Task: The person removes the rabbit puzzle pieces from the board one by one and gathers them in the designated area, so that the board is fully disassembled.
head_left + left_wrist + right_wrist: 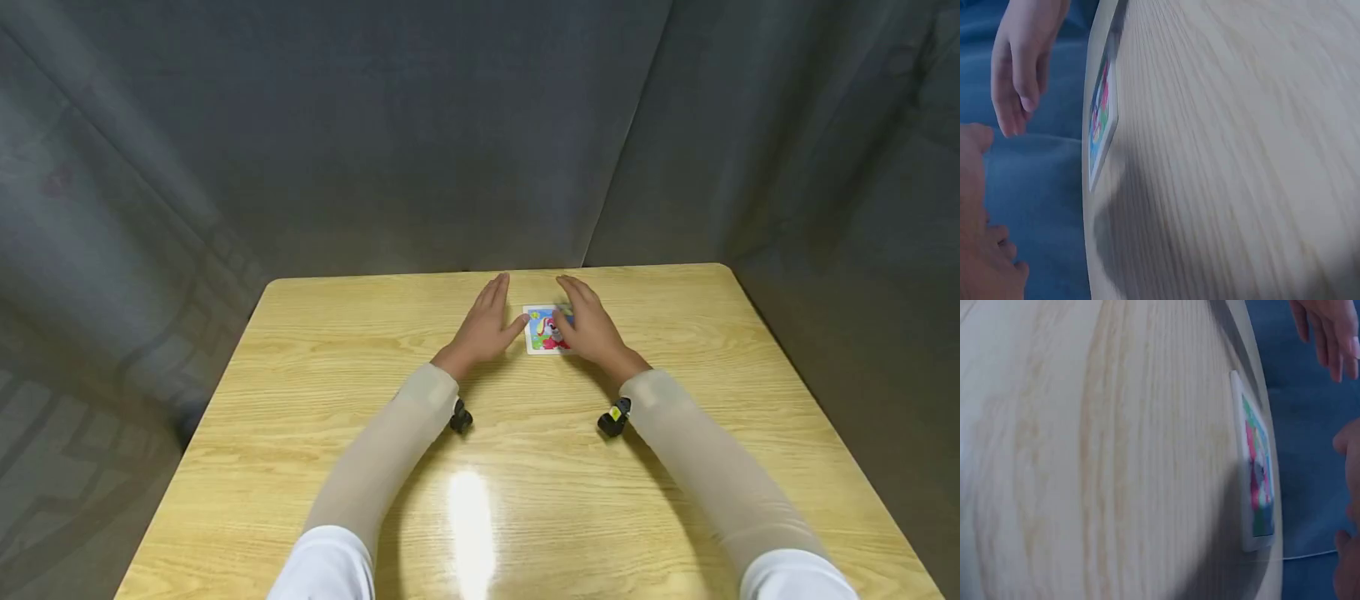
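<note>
A small flat square picture panel (pixel 542 335) with a white border and a colourful cartoon pony lies flat toward the table's far side. My left hand (pixel 483 329) hovers just left of it, fingers extended and thumb pointing at its edge. On the other side, my right hand (pixel 592 329) is held above the panel's right part and hides some of it. Both wrist views show a gap between the hands and the tabletop, so neither hand touches the panel (pixel 1102 122). In the right wrist view, the panel (pixel 1257 469) has a visible thickness.
The light wooden table (pixel 337 358) has rounded far corners. Grey curtains (pixel 420 133) hang behind it and along both sides. A small black camera sits at each wrist, such as the right wrist camera (pixel 614 418). Glare marks the table's near middle.
</note>
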Demonstrator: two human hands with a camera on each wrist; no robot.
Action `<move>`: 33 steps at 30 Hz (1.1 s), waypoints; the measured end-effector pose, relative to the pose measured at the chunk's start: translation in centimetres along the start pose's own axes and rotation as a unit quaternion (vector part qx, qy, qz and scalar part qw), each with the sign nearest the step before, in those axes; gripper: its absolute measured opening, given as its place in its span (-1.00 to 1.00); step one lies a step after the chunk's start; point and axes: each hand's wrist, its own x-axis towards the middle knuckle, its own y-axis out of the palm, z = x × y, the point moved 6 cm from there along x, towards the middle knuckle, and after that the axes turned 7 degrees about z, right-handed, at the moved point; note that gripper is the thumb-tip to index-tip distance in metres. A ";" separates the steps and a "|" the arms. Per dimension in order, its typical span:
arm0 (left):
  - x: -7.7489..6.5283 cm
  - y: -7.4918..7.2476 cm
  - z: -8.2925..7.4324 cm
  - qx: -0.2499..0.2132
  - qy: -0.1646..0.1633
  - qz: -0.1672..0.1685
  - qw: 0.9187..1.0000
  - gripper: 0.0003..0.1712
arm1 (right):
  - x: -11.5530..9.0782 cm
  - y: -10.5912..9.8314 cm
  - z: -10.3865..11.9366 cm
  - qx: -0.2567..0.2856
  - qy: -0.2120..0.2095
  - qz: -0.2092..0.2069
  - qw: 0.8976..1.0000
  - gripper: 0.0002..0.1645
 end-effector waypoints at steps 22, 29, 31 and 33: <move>4.7 4.5 -1.2 0.045 -0.062 0.077 0.994 -0.35 | 0.5 2.5 -3.0 -0.030 0.095 0.110 0.989 -0.37; 4.5 4.6 -1.2 0.068 -0.070 0.059 0.993 -0.43 | 0.5 2.6 -2.6 -0.024 0.088 0.103 0.990 -0.45; 4.4 4.5 -1.2 0.078 -0.076 0.057 0.992 -0.46 | 0.4 2.7 -2.4 -0.024 0.086 0.103 0.991 -0.47; 4.3 4.5 -1.2 0.083 -0.082 0.055 0.992 -0.48 | 0.4 2.8 -2.2 -0.026 0.086 0.105 0.990 -0.48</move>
